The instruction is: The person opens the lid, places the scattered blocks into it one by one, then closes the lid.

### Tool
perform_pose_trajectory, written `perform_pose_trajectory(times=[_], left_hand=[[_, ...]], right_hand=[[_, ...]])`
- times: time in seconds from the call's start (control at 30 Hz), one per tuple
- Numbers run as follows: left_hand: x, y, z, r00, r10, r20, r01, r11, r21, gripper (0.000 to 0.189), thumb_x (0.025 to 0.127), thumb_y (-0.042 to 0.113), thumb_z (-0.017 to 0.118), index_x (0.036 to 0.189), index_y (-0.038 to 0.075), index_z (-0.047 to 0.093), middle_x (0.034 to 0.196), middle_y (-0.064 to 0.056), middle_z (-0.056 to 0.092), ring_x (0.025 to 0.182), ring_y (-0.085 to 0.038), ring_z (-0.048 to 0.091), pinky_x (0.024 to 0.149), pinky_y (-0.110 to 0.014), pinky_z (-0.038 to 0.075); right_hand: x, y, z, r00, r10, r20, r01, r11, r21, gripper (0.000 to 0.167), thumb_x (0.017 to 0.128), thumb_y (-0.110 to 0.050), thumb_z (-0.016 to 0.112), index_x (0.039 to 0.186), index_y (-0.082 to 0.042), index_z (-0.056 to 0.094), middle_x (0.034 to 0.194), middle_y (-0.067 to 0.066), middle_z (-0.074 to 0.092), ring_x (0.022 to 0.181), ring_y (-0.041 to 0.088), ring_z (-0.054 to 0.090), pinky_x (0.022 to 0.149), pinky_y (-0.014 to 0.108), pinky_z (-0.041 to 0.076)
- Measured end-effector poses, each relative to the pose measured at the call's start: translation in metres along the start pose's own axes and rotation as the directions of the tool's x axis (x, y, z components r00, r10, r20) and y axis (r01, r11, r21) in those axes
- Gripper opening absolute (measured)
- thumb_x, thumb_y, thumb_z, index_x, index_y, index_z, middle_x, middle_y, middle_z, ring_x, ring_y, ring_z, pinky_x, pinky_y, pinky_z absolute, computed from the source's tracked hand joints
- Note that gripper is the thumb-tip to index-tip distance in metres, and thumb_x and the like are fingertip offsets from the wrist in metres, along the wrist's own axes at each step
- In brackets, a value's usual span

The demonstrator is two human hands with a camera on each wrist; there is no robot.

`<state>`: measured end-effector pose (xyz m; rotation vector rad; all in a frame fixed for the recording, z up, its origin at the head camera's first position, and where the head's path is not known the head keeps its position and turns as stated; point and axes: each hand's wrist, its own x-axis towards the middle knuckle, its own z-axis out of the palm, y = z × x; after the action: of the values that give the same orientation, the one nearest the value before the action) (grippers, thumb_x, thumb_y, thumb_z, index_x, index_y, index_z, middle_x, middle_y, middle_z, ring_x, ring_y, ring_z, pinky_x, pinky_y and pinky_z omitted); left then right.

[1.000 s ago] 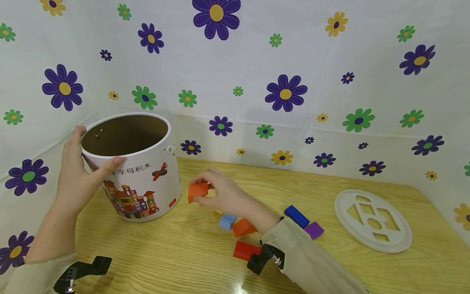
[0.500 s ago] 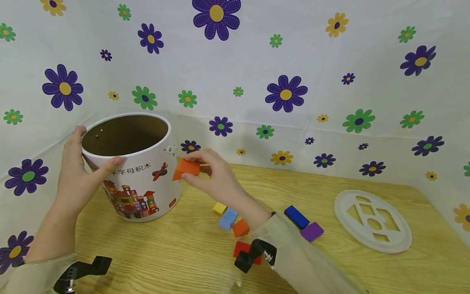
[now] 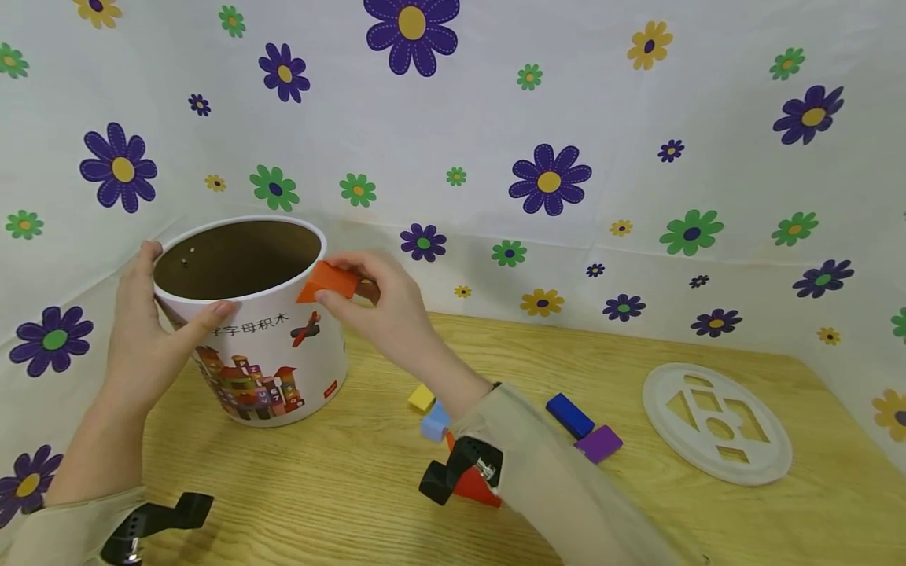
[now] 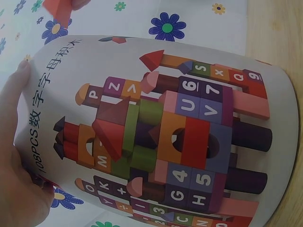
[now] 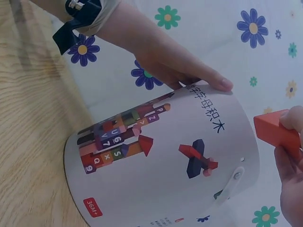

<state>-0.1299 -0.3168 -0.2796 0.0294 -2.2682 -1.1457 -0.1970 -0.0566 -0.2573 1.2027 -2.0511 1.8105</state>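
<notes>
A white bucket [image 3: 311, 354] printed with toy blocks stands upright on the left, its top uncovered. My left hand [image 3: 141, 346] holds it near the rim, the thumb on the front wall and the fingers at the left side. My right hand [image 3: 389, 303] pinches an orange block [image 3: 329, 281], wedge-shaped, just outside the bucket's right rim. In the right wrist view the orange block [image 5: 272, 127] appears close to the rim. From the left wrist, part of the left hand [image 4: 21, 175] shows along the bucket wall [image 4: 156, 118].
On the wooden table [image 3: 297, 487] lie a yellow block [image 3: 421, 398], a light blue one [image 3: 434, 423], a red one [image 3: 476, 486], a dark blue one [image 3: 570, 416] and a purple one [image 3: 599, 444]. A white lid [image 3: 665, 393] with shaped holes lies right. Flowered cloth [image 3: 481, 102] hangs behind.
My right hand has carried the orange block up and left from above the table to the bucket's right rim. The left hand and the bucket have stayed in place.
</notes>
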Motion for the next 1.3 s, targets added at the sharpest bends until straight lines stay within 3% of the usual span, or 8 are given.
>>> perform_pose_trajectory(times=[0.37, 0.57, 0.73, 0.93, 1.3], left_hand=[[-0.003, -0.003, -0.001, 1.000, -0.012, -0.001, 0.012, 1.000, -0.008, 0.093, 0.084, 0.024, 0.071, 0.154, 0.025, 0.009, 0.157, -0.007, 0.012, 0.143, -0.024, 0.007, 0.113, -0.055, 0.006], [-0.005, -0.004, -0.002, 1.000, -0.015, -0.002, 0.015, 1.000, -0.006, 0.094, 0.084, 0.024, 0.070, 0.154, 0.026, 0.007, 0.157, -0.006, 0.011, 0.143, -0.024, 0.007, 0.113, -0.053, 0.007], [-0.005, -0.004, -0.001, 1.000, -0.009, -0.005, 0.009, 1.000, 0.000, 0.094, 0.084, 0.025, 0.070, 0.154, 0.026, 0.007, 0.158, -0.005, 0.010, 0.144, -0.023, 0.006, 0.113, -0.054, 0.007], [-0.005, -0.003, 0.000, 1.000, -0.009, -0.005, 0.009, 1.000, 0.001, 0.094, 0.084, 0.025, 0.070, 0.154, 0.025, 0.007, 0.158, -0.003, 0.007, 0.144, -0.022, 0.003, 0.113, -0.054, 0.007], [-0.004, -0.002, -0.001, 1.000, 0.006, -0.003, -0.006, 1.000, -0.003, 0.094, 0.084, 0.025, 0.070, 0.154, 0.023, 0.008, 0.157, -0.007, 0.011, 0.143, -0.025, 0.006, 0.113, -0.055, 0.006]], right_hand=[[0.020, -0.001, 0.019, 0.995, 0.080, -0.051, -0.083, 0.995, -0.052, 0.037, 0.088, -0.018, 0.069, 0.123, -0.008, 0.060, 0.117, 0.000, 0.056, 0.103, 0.008, 0.052, 0.087, 0.017, 0.047], [0.030, 0.001, 0.026, 0.994, 0.102, -0.046, -0.107, 0.985, -0.134, 0.036, 0.088, -0.019, 0.070, 0.121, -0.007, 0.061, 0.112, 0.000, 0.058, 0.099, 0.008, 0.052, 0.085, 0.015, 0.047], [0.030, 0.002, 0.030, 0.992, 0.117, -0.038, -0.123, 0.972, -0.202, 0.038, 0.089, -0.024, 0.069, 0.123, -0.009, 0.062, 0.110, 0.000, 0.056, 0.095, 0.008, 0.053, 0.082, 0.018, 0.049], [0.029, -0.001, 0.031, 0.993, 0.119, -0.018, -0.120, 0.960, -0.252, 0.042, 0.089, -0.026, 0.069, 0.126, -0.008, 0.061, 0.111, 0.003, 0.054, 0.092, 0.009, 0.054, 0.077, 0.012, 0.046], [0.028, -0.005, 0.032, 0.985, 0.168, -0.027, -0.169, 0.954, -0.246, 0.040, 0.088, -0.024, 0.070, 0.125, -0.011, 0.062, 0.112, 0.001, 0.055, 0.098, 0.009, 0.057, 0.080, 0.015, 0.048]])
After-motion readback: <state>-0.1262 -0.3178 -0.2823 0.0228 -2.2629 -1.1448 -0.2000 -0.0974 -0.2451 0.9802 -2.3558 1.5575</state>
